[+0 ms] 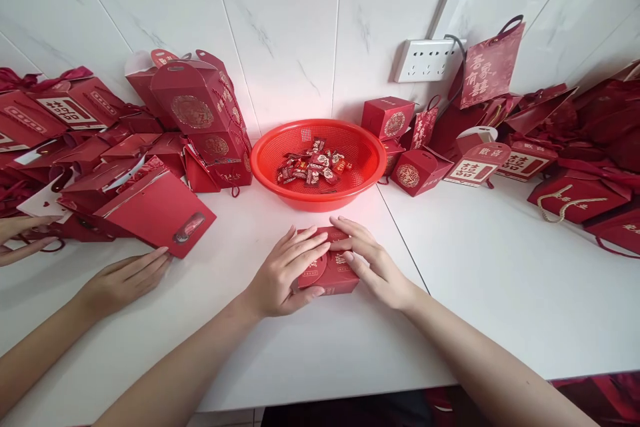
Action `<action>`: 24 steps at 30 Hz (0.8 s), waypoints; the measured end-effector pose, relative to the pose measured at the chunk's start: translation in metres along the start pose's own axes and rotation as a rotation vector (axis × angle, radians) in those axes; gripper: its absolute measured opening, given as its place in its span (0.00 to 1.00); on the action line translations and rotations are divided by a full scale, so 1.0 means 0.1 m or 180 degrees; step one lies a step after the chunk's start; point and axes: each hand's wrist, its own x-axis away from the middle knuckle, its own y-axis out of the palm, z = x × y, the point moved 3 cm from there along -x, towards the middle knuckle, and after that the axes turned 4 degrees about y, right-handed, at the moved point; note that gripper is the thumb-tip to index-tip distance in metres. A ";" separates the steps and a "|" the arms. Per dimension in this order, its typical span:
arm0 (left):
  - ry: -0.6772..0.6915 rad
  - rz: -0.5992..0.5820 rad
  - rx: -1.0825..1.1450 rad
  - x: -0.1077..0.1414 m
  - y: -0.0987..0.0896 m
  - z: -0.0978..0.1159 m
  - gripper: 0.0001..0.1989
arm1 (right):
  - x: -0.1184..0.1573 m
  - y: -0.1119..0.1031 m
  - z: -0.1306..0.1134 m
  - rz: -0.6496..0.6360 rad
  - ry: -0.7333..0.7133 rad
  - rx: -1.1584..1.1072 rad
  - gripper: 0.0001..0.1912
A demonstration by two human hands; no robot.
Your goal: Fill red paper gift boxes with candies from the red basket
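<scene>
A small red box with gold lettering and a rounded flap (343, 273) lies on the white table, in front of the basket. My left hand (290, 270) rests on its left side and top, fingers stretched over the flap, thumb at the near edge. From the right, my right hand (375, 260) touches the top and right side with its fingers spread. Just beyond the box stands a red plastic basket (270, 180) holding several wrapped sweets (315, 163).
Red gift boxes (197, 103) pile up at the left, more (475, 163) at the right. Another person's hand (125, 280) touches a red box (160, 207) at the left; their other hand (25, 237) is at the edge. A power strip (427, 60) hangs on the wall.
</scene>
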 end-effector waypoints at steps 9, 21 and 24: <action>-0.0110 0.0015 0.0194 0.00 -0.03 -0.03 0.40 | -0.01 0.03 0.06 0.0006 0.0606 -0.0853 0.17; -0.0738 -0.0397 -0.0006 -0.11 -0.43 0.18 0.35 | 0.10 0.06 -0.03 0.0505 0.0127 -0.0152 0.22; -0.0789 -0.0241 -0.0305 -0.15 -0.84 0.32 0.35 | 0.12 -0.01 -0.07 0.0843 -0.0077 -0.0166 0.27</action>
